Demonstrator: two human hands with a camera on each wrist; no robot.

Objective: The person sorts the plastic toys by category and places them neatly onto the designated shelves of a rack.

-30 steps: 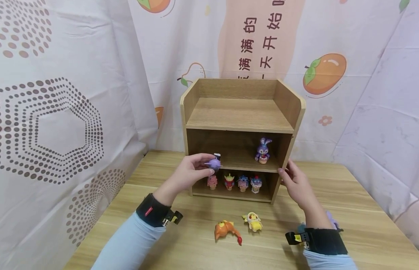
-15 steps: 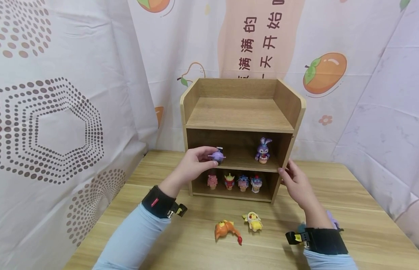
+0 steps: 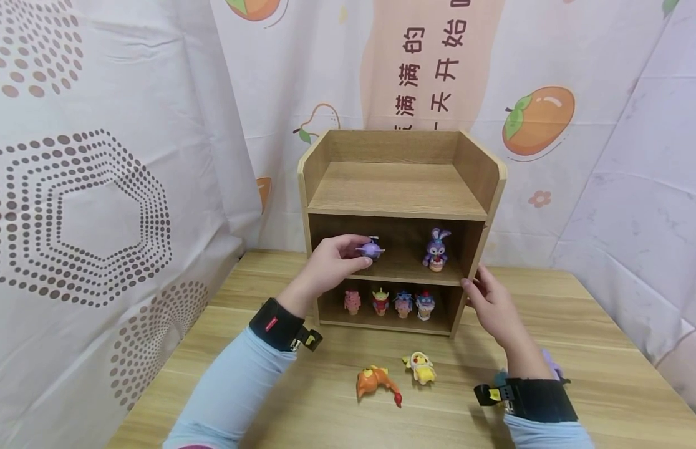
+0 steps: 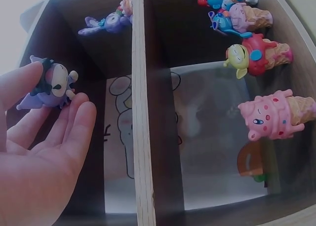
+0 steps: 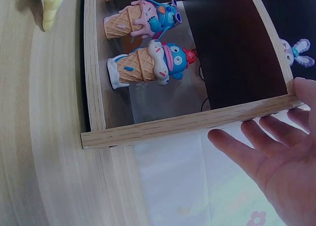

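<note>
My left hand (image 3: 337, 262) pinches a small purple figurine (image 3: 372, 251) in the left part of the shelf's middle compartment. In the left wrist view the figurine (image 4: 57, 83) shows a white face and a dark hood, between thumb and fingers. It looks held above the board. My right hand (image 3: 494, 308) grips the right side panel of the wooden shelf (image 3: 393, 187), thumb at the front edge, fingers along the outside. A purple rabbit figurine (image 3: 436, 251) stands in the right part of that compartment.
Below stand a pink figurine (image 3: 352, 302), a red-and-green one (image 3: 380, 302) and two blue ones, on cone bases. An orange figurine (image 3: 373, 380) and a yellow one (image 3: 421, 368) lie on the table (image 3: 325, 411). A purple thing (image 3: 552, 365) is partly hidden behind my right wrist.
My left hand has moved up, rightward and deeper into the middle compartment with the purple figurine. My right hand has stayed on the side panel.
</note>
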